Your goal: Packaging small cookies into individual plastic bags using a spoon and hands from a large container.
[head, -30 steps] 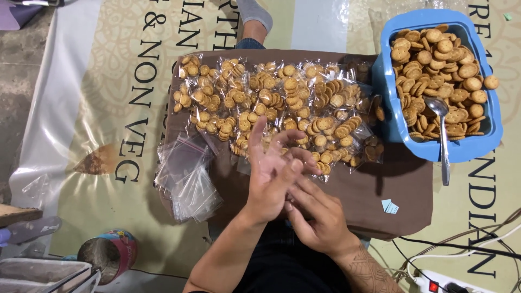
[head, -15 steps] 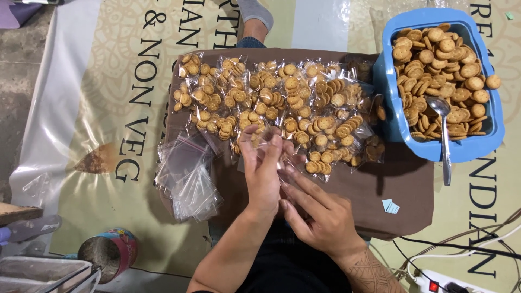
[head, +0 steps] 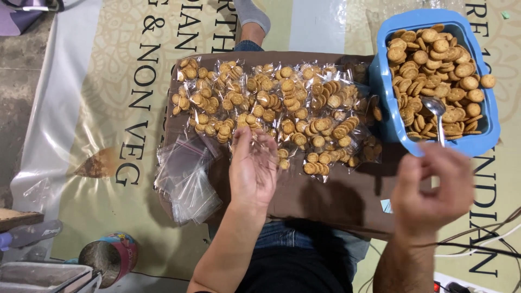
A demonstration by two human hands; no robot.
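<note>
Your right hand [head: 434, 190] has its grip closed on the handle end of the long metal spoon [head: 437, 116], whose bowl rests among the small round golden biscuits [head: 434, 65] in the blue plastic tub [head: 380, 97]. The spoon's long axis runs almost straight away from you, bowl at the far end, handle toward your fingers, so the biscuits lie directly beyond that grip. Your left hand [head: 252, 171] is well apart to the left, over the brown desk [head: 325, 201], fingers loosely curled; it seems to hold a thin clear bag open, though the film is too faint to be sure. Just beyond it lie rows of sealed clear packets of biscuits [head: 271, 103], spread across the far half of the desk. A loose stack of empty clear plastic bags [head: 184, 179] sits left of that hand. Beneath everything spreads a cream and white banner with large dark lettering [head: 135, 81].
</note>
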